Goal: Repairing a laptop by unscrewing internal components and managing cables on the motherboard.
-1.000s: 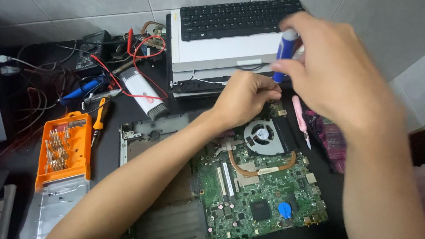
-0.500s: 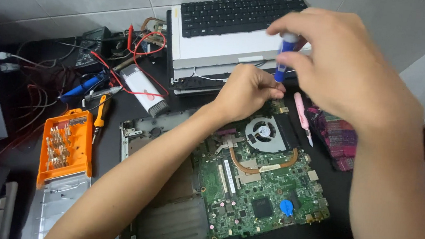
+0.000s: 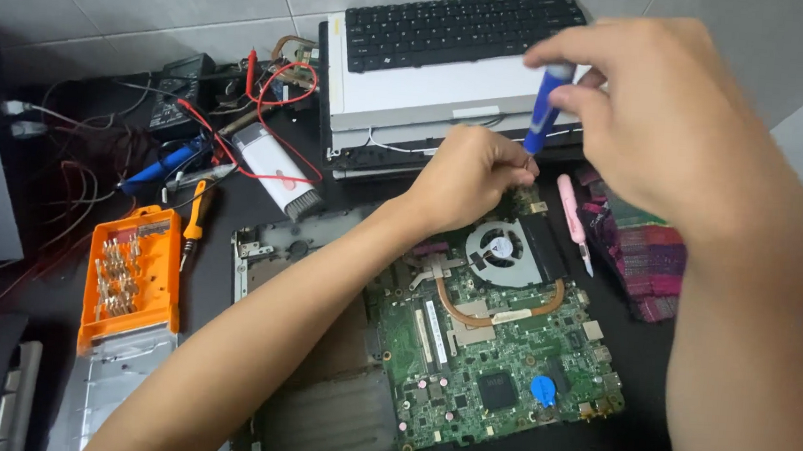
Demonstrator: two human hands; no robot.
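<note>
right hand [image 3: 681, 132] – fingers pinch a blue screwdriver [image 3: 546, 108], tip down | left hand [image 3: 466, 178] – curled at the green board's [image 3: 496, 355] far edge, holding unclear | board bare, fan [image 3: 499, 251] still on

— The slim plastic screwdriver handle [image 3: 543, 108] pinched between the right hand's [image 3: 681, 132] fingertips: what colour?

— Blue, with a paler band at its top. Under the left hand's [image 3: 466, 178] fingers lies a flat green circuit board [image 3: 496, 355], crossed by a curved copper pipe [image 3: 499, 312], with a round blue cell [image 3: 543, 389]

— And left of those fingers?

— An orange plastic bit case [image 3: 131, 277], red wires [image 3: 278, 104]. Right of them, a pink plastic tool [image 3: 573, 217] and a magenta-and-green chequered cloth [image 3: 640, 256]
</note>
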